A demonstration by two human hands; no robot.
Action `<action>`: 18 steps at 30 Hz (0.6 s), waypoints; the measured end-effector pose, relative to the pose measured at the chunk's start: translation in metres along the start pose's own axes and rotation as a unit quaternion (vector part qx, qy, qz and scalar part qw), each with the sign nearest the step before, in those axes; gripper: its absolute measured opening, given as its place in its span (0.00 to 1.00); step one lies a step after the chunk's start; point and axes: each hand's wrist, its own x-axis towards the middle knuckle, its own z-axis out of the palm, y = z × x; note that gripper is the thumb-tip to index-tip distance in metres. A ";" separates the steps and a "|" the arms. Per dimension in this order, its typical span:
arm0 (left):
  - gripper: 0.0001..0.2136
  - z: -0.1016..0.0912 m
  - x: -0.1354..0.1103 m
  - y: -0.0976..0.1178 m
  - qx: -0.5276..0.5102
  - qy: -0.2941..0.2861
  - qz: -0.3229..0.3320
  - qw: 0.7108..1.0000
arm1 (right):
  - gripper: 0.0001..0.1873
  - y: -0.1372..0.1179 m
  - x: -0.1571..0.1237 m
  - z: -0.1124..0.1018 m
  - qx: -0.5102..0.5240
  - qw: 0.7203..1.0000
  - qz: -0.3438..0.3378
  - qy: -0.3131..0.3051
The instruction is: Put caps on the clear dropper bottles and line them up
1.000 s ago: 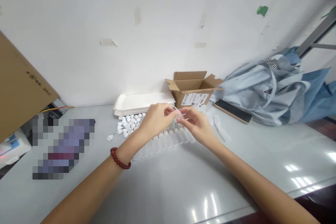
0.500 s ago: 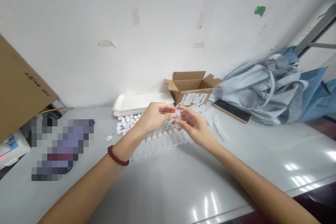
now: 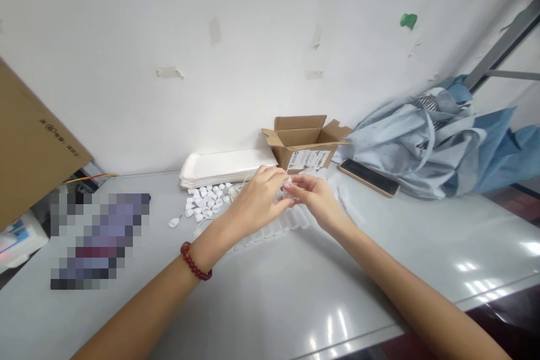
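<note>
My left hand (image 3: 260,196) and my right hand (image 3: 317,198) meet above the table, in front of the open carton. Between their fingertips is a small translucent plastic bottle (image 3: 287,184), mostly covered by the fingers. The right fingers pinch it from the right, while the left fingers close over its top and left side. A thin pale cord shows at the top. Below the hands lies a row of similar translucent bottles (image 3: 297,218), partly hidden by my left hand. White caps (image 3: 206,201) are heaped left of the hands, with one loose cap (image 3: 174,222) apart from them.
Stacked white trays (image 3: 228,164) and an open cardboard carton (image 3: 304,160) stand against the wall. A phone (image 3: 369,178) lies to the right, beside crumpled blue fabric (image 3: 422,135). At the left are a pixelated object (image 3: 105,236) and a large cardboard sheet (image 3: 37,140).
My left hand has turned over and moved right, its back now covering more of the bottle and the row below. The right fingers have closed in around the bottle.
</note>
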 end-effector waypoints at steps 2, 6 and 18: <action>0.11 0.000 -0.001 -0.001 0.010 -0.013 0.002 1.000 | 0.20 -0.001 0.000 -0.001 0.002 1.000 0.003 -0.003; 0.12 -0.003 -0.001 0.000 0.017 -0.018 0.010 1.000 | 0.19 -0.002 0.000 -0.001 0.001 1.000 0.002 -0.013; 0.14 -0.022 -0.035 0.009 0.021 -0.023 -0.055 0.998 | 0.16 -0.004 -0.017 0.014 -0.060 0.984 -0.022 -0.166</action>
